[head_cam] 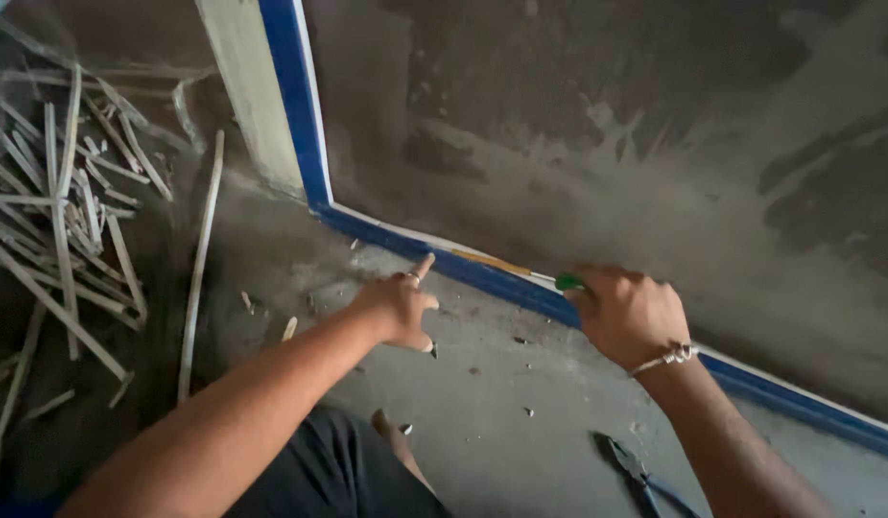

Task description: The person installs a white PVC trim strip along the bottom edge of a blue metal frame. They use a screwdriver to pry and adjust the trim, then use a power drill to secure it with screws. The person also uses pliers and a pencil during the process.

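A blue strip with a white edge point(482, 273) runs along the foot of a rough grey plaster wall and turns up a corner post. My right hand point(624, 313) is closed around a green-handled tool point(568, 283), whose tip lies against the top of the strip. My left hand point(398, 305) rests near the strip with the index finger stretched out, touching its lower edge, and holds nothing. A ring is on one finger of the left hand, a bracelet on the right wrist.
Pliers with dark handles point(638, 474) lie on the concrete floor point(501, 403) at the lower right. A pile of thin wooden slats point(70, 211) fills the left side, one long slat point(196, 278) leaning toward the corner. My knee in dark cloth point(329, 470) is at the bottom.
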Demonstrator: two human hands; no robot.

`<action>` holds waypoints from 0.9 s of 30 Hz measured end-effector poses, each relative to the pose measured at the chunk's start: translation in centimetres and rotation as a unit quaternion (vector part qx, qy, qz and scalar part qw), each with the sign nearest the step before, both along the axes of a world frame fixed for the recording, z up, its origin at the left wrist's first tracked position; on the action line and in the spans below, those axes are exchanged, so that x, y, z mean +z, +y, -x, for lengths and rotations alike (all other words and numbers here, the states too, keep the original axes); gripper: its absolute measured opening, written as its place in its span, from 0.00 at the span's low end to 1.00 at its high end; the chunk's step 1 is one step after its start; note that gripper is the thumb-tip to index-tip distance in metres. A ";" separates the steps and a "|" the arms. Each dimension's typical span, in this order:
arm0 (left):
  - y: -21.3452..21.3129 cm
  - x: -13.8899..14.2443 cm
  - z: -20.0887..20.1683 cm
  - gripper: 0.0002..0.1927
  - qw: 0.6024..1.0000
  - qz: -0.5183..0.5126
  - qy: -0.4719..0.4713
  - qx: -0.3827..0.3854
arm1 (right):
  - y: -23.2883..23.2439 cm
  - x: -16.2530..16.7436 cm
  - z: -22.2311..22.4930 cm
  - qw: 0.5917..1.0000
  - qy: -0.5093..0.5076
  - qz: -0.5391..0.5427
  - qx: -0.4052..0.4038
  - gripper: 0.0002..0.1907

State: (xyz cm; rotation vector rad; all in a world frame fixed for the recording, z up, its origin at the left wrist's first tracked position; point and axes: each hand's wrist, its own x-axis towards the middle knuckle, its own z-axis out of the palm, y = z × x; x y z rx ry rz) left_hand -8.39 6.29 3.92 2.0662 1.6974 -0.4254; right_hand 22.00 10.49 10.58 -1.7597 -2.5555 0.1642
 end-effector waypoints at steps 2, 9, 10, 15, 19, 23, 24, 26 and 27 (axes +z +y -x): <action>-0.1 0.3 0.0 0.38 1.000 0.014 0.019 -0.012 | -0.4 -1.7 -1.0 0.998 0.056 -0.016 0.010 0.18; -0.7 0.5 0.2 0.28 0.999 -0.008 -0.040 0.026 | 0.0 -12.2 -3.4 0.976 0.171 -0.130 0.038 0.19; -0.7 0.4 0.2 0.28 0.999 0.001 -0.040 0.030 | 0.4 -12.7 -3.4 0.979 0.152 -0.133 0.040 0.19; -0.3 -0.2 0.2 0.28 0.999 0.007 -0.041 0.032 | 0.5 -9.1 -1.4 0.981 0.109 -0.148 0.055 0.17; -0.5 -0.6 0.3 0.26 0.998 0.004 -0.048 0.038 | -0.9 -0.5 2.0 1.000 0.023 0.002 -0.006 0.16; -0.6 -0.9 0.3 0.23 0.996 -0.044 -0.067 0.035 | -1.4 6.5 7.3 0.995 -0.093 0.031 -0.002 0.15; -0.6 -0.9 0.3 0.23 0.997 -0.035 -0.058 0.036 | -1.4 7.7 7.9 0.995 -0.100 0.025 0.003 0.15; -0.5 -0.7 0.4 0.23 0.998 -0.016 -0.041 0.038 | -1.1 8.5 8.4 0.993 -0.113 0.014 0.014 0.15; -0.5 -0.5 0.5 0.23 0.998 -0.021 -0.047 0.034 | -1.0 8.2 8.1 0.996 -0.092 0.023 -0.001 0.16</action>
